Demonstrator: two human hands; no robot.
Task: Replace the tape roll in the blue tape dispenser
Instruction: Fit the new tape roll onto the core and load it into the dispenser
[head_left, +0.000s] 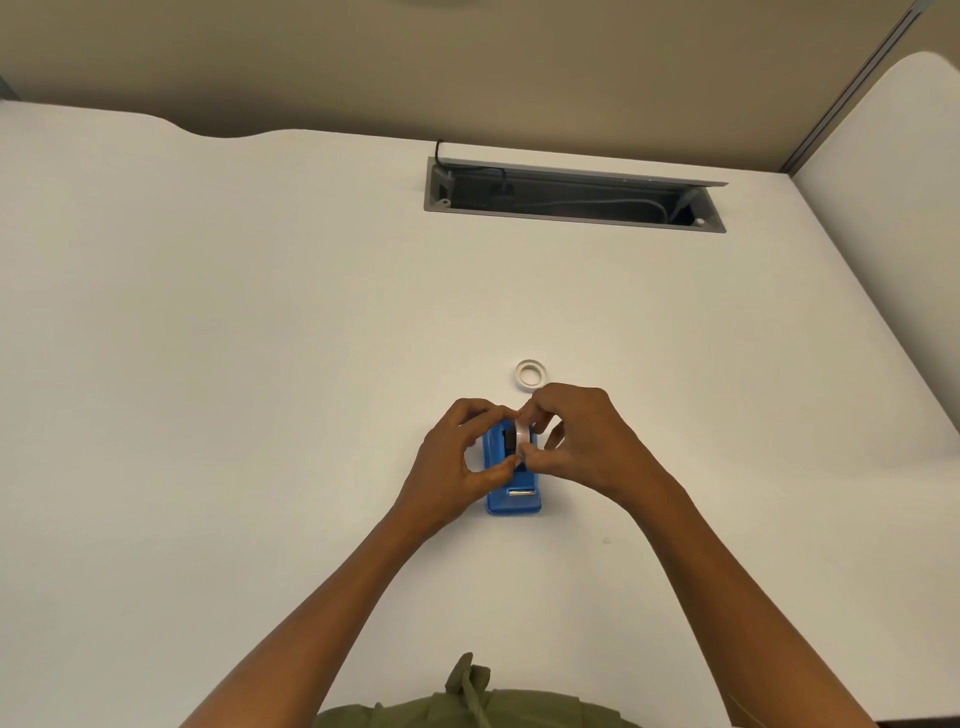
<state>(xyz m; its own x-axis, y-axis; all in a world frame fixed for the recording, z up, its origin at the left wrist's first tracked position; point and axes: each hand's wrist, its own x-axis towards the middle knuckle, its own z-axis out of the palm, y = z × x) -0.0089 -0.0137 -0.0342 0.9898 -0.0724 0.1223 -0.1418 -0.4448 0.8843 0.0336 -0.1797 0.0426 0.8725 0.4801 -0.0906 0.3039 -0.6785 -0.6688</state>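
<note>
The blue tape dispenser (511, 491) stands on the white desk (260, 364), its metal cutter end toward me. My left hand (457, 457) wraps its left side, thumb and fingers on the body. My right hand (582, 436) pinches a whitish tape roll (521, 434) on a black hub, upright over the dispenser's slot. Whether the roll is seated in the slot is hidden by my fingers. A second white tape ring (531, 373) lies flat on the desk just beyond my hands.
An open grey cable tray (571, 195) with wires is sunk into the desk at the back. A beige partition wall (467, 67) runs behind the desk. A second white desk surface (893, 208) adjoins on the right.
</note>
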